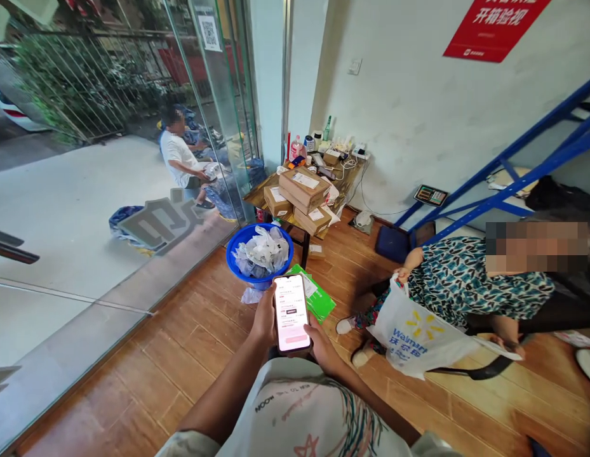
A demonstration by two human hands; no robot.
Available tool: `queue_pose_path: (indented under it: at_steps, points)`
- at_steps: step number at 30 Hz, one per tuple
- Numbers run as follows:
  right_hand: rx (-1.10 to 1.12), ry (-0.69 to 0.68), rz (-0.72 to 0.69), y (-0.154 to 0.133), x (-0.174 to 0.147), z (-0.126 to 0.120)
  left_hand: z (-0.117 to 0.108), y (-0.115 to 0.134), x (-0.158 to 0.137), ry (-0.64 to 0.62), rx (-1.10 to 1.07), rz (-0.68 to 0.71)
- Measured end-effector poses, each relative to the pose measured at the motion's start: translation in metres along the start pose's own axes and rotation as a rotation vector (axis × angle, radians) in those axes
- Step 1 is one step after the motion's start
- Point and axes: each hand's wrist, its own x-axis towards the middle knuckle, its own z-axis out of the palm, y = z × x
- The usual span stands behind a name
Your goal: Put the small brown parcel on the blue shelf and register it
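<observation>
Here the phone [291, 312] stands upright between both hands above the wooden floor [180, 355], long axis pointing away from the body, left hand [265, 317] fingers clamped along its left edge, right hand [323, 348] wrapped round its lower right corner, equally near

A lit phone [291, 312], upright, screen facing the camera, pink-and-white display.

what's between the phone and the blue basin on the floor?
Head view: a green flat packet lies just behind the phone, right of the blue basin; a crumpled plastic scrap sits at the basin's base.
</observation>
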Motion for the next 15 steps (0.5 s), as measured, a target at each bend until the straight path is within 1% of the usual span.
queue_pose_path:
  at_steps: [4, 6, 8, 11, 13, 15]
  points:
    - [-0.024, 0.103, -0.055, -0.002, -0.006, -0.018, 0.013, -0.018, 0.011, -0.001, 0.027, -0.001]
    - [-0.047, 0.15, -0.066, -0.006, -0.011, -0.032, 0.026, -0.031, 0.015, -0.007, 0.038, 0.002]
    - [-0.072, 0.186, -0.077, -0.012, -0.019, -0.051, 0.043, -0.047, 0.017, -0.022, 0.045, 0.009]
    - [-0.111, 0.212, -0.094, -0.022, -0.032, -0.091, 0.077, -0.078, 0.018, -0.071, 0.049, 0.021]
    - [-0.137, 0.218, -0.1, -0.03, -0.042, -0.127, 0.102, -0.104, 0.021, -0.101, 0.03, 0.038]
    - [-0.167, 0.211, -0.101, -0.038, -0.053, -0.17, 0.127, -0.137, 0.028, -0.097, 0.005, 0.047]
